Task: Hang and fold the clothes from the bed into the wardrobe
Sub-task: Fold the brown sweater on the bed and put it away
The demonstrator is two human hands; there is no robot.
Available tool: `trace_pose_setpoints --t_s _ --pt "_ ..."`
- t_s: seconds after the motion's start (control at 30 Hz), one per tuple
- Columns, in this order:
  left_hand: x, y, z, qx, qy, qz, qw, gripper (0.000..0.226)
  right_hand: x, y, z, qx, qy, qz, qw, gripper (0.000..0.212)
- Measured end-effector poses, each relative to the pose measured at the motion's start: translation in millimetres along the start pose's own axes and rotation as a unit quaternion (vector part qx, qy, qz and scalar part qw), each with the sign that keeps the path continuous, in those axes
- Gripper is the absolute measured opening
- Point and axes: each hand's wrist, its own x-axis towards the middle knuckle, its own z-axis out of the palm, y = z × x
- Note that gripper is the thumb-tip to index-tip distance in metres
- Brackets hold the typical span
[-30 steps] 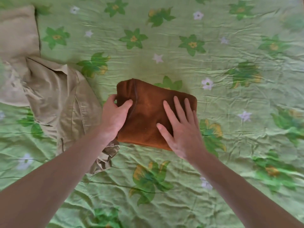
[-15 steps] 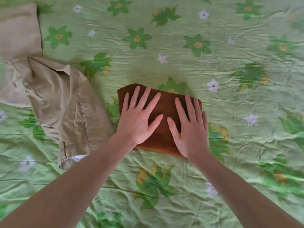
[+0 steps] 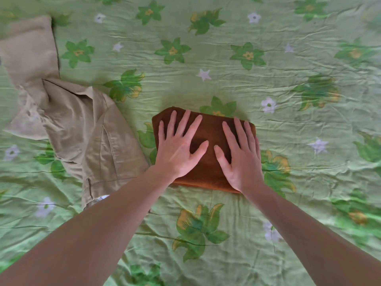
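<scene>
Green floral-print bedsheet (image 3: 288, 83), crinkled, filled the whole view; it served as the folding surface.

Crumpled beige cotton garment (image 3: 86, 133), with seams and a collar-like flap showing, lay unfolded on the sheet to the person's left. Its near edge sat just beside the brown bundle, not overlapping it as far as could be seen. Judged to be waiting its turn for hanging or folding.

Folded rust-brown soft-fabric garment (image 3: 208, 129) lay in the middle of the sheet as a compact rectangle, long side running left to right. It was on the bed, not in the wardrobe; no wardrobe was in view.

Left hand (image 3: 177, 149) rested flat on the left half of the brown bundle, fingers straight and spread, gripping nothing. Right hand (image 3: 239, 155) lay flat on the right half, fingers straight and closer together, little finger near the bundle's right edge, likewise holding nothing. Thumbs pointed toward each other, a strip of brown cloth showing between them.

Judgement: both palms pressed down to flatten the folds and set the creases so the bundle keeps its shape when lifted. Folding of this piece looked essentially finished; carrying it to the wardrobe remained. Risk: the soft layers could slump open if picked up from one side only.
</scene>
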Motion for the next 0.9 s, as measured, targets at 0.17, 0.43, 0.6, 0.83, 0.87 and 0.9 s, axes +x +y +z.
trace_pose_setpoints --t_s 0.17,0.43,0.6,0.83,0.87,0.9 --pt "-15 6 -3 -0.127 0.062 -0.207 0.968 0.074 -16 -10 -10 0.130 0.071 0.108 0.983 0.076" --pt "-8 2 -22 -0.305 0.017 -0.338 0.890 0.093 -19 -14 -29 0.331 0.000 0.362 0.871 0.095" --pt "0 -22 -43 -0.450 -0.089 -0.455 0.763 0.124 -16 -12 -39 0.388 -0.016 0.348 0.853 0.089" --pt "-34 -10 -113 -0.584 -0.197 -0.404 0.675 0.052 -24 -29 -97 0.411 -0.037 0.324 0.852 0.082" --pt "-42 -3 -126 -0.603 -0.197 -0.400 0.661 0.047 -27 -35 -113 0.422 -0.041 0.328 0.844 0.083" --pt "-50 4 -142 -0.619 -0.197 -0.397 0.649 0.045 -30 -40 -132 0.436 -0.049 0.333 0.834 0.083"
